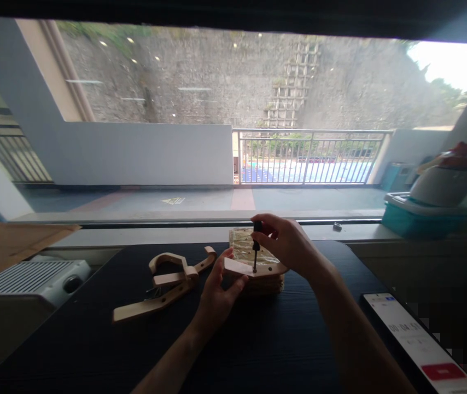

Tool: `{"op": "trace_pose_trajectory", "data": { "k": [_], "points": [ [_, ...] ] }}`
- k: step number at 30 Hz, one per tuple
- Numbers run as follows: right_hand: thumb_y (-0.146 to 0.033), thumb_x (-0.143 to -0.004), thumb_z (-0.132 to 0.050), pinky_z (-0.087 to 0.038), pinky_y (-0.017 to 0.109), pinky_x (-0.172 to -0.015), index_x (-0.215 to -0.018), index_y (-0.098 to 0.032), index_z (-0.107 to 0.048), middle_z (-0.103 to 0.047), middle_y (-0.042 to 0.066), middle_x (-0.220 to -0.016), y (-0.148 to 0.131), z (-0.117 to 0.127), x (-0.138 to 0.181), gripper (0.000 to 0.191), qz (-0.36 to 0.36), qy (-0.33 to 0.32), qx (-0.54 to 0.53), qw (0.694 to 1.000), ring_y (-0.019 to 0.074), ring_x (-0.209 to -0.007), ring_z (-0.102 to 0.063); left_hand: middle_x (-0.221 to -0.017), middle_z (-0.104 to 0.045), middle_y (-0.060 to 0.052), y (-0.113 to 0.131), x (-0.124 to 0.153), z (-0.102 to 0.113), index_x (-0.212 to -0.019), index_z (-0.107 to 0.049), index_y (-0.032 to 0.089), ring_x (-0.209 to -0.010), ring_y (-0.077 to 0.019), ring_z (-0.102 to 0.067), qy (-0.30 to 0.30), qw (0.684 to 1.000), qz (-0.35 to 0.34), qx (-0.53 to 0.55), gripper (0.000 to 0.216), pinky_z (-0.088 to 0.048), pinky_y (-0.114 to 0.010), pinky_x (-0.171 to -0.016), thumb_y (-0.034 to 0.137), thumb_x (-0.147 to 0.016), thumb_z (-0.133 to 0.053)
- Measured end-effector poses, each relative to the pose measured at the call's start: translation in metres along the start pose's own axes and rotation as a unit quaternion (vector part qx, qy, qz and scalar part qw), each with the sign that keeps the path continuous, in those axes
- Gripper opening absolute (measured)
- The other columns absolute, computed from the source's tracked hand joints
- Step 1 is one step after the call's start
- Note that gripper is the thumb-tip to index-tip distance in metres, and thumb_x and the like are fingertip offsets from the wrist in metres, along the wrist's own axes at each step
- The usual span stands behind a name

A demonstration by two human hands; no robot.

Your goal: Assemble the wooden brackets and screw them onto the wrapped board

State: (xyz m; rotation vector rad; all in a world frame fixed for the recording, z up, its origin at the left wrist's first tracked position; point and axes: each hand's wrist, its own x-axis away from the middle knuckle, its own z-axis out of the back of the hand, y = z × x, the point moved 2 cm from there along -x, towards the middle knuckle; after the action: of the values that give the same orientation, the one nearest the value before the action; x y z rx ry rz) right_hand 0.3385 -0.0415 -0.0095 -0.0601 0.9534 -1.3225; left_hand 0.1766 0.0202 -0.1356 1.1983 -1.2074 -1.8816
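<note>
My right hand [285, 241] is closed around the black handle of a screwdriver [257, 243], held upright. Its tip meets a hole or screw in a pale wooden piece [239, 267], which has another dark hole to the right. My left hand [219, 284] grips the left part of that piece, thumb in front and fingers behind. Beneath and behind it sits a woven-looking block [241, 241] with shiny clear wrap on top. To the left, several curved wooden parts [171, 284] lie together on the dark table [168, 350], with small thin metal bits [153, 291] among them.
A phone [414, 339] showing a timer lies at the table's right edge. A teal box [422, 216] stands on the sill at right, with a small metal object [337, 226] near it. At left are a white heater [32, 282] and cardboard [16, 243]. A window lies ahead.
</note>
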Motion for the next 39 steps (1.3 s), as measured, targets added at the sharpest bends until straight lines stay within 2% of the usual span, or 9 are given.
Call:
{"op": "trace_pose_trajectory", "data": {
  "k": [7, 16, 24, 34, 39],
  "points": [
    [-0.024, -0.081, -0.056, -0.046, 0.026, -0.064, -0.110, -0.023, -0.062, -0.068, 0.001, -0.086, -0.003, 0.000, 0.001, 0.030, 0.021, -0.002, -0.014, 1.000, 0.0129, -0.070, -0.061, -0.128, -0.051, -0.006, 0.003, 0.000, -0.001, -0.128, -0.041, 0.025, -0.119, -0.0216, -0.050, 0.002, 1.000, 0.005, 0.017, 0.058, -0.035, -0.036, -0.106, 0.029, -0.076, -0.064],
    [-0.027, -0.078, -0.060, -0.046, 0.027, -0.062, -0.100, -0.019, -0.062, -0.067, 0.001, -0.077, 0.000, 0.004, 0.001, 0.023, -0.003, 0.001, -0.008, 1.000, 0.0132, -0.067, -0.059, -0.128, -0.052, -0.007, 0.006, 0.001, -0.001, -0.128, -0.041, 0.024, -0.121, -0.0218, -0.049, 0.005, 1.000, 0.017, 0.009, 0.058, -0.034, -0.037, -0.106, 0.030, -0.075, -0.064],
    [-0.022, -0.084, -0.050, -0.047, 0.026, -0.064, -0.108, -0.022, -0.063, -0.069, 0.002, -0.088, -0.009, 0.004, 0.003, 0.027, 0.038, -0.003, -0.019, 0.999, 0.0136, -0.074, -0.061, -0.128, -0.053, -0.007, 0.008, 0.001, 0.000, -0.128, -0.042, 0.025, -0.114, -0.0220, -0.055, -0.001, 1.000, 0.007, 0.006, 0.057, -0.040, -0.037, -0.102, 0.030, -0.076, -0.064],
    [-0.026, -0.081, -0.056, -0.045, 0.026, -0.061, -0.102, -0.020, -0.062, -0.067, 0.002, -0.077, -0.004, 0.004, 0.002, 0.022, 0.003, 0.021, 0.008, 1.000, 0.0136, -0.068, -0.060, -0.126, -0.054, -0.006, 0.005, 0.001, -0.001, -0.128, -0.042, 0.025, -0.114, -0.0211, -0.054, 0.000, 1.000, -0.007, 0.010, 0.057, -0.041, -0.035, -0.101, 0.029, -0.076, -0.064],
    [-0.024, -0.083, -0.054, -0.044, 0.025, -0.060, -0.104, -0.019, -0.060, -0.067, 0.003, -0.084, -0.009, 0.003, 0.003, 0.023, 0.020, 0.004, 0.018, 1.000, 0.0138, -0.071, -0.060, -0.127, -0.054, -0.006, 0.006, 0.001, -0.001, -0.127, -0.043, 0.025, -0.113, -0.0210, -0.055, 0.003, 1.000, -0.003, 0.005, 0.056, -0.041, -0.035, -0.100, 0.030, -0.076, -0.064]
  ]
}}
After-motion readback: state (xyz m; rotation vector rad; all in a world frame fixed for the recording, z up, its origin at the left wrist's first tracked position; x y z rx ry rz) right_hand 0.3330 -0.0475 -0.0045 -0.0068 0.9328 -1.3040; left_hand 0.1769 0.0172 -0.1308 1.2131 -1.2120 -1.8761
